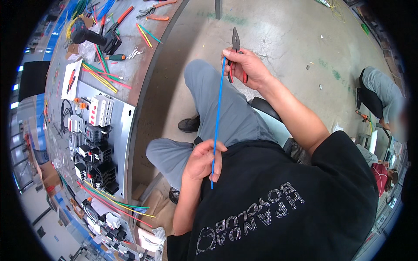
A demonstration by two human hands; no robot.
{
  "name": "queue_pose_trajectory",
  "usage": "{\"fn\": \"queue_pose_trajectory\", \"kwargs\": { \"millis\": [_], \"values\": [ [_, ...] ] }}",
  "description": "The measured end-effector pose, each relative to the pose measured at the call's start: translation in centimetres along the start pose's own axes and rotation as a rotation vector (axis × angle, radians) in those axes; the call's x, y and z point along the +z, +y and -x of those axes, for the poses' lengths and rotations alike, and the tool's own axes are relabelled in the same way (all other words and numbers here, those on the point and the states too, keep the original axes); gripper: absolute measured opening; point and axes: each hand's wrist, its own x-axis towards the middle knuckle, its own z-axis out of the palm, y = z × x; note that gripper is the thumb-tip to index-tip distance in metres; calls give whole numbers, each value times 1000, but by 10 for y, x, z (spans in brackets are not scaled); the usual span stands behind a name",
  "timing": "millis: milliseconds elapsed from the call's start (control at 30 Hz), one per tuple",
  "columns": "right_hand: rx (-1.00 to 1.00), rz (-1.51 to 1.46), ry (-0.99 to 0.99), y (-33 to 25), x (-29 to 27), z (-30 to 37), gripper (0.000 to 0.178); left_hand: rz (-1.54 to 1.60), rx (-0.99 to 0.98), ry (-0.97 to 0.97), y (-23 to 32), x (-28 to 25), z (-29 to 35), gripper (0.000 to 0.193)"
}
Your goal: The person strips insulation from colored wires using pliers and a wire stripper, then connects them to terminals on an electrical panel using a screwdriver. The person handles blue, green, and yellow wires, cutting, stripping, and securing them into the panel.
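Note:
A straight blue wire (218, 108) stretches between my two hands, in front of my lap. My right hand (252, 68) is closed around needle-nose pliers (235, 40) with red and black handles, their jaws pointing away from me. Its thumb and fingertips also pinch the wire's upper end. Lower down, close to my waist, my left hand (199, 162) is closed on the wire near its other end, and a short tail sticks out below the fingers. The wire runs beside the pliers and is not between their jaws.
On my left is a workbench (146, 65) with a metal panel (126, 143) of electrical components, coloured wires (102, 78), a cordless drill (93, 38), a green-handled screwdriver (115, 57) and orange-handled pliers (157, 17). Another person (383, 89) bends over at far right.

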Motion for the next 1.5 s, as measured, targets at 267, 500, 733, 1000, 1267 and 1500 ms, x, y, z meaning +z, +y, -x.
{"fn": "queue_pose_trajectory", "kwargs": {
  "millis": [267,500,733,1000,1267,1500],
  "values": [
    [-10,-42,10,-2,2,0,18,58,-34,-114,-7,-3,4,31],
    [-2,-37,3,-1,-1,-2,18,67,-30,-77,-5,-1,5,31],
    [-10,-74,138,3,-14,-9,20,-13,11,-30,-4,6,15,29],
    [161,67,-95,2,23,10,20,73,151,57,3,31,-32,23],
    [255,-87,-208,7,28,15,22,-49,202,191,13,45,-77,25],
    [297,-243,-245,12,23,13,23,-9,186,232,14,45,-89,25]
  ]
}}
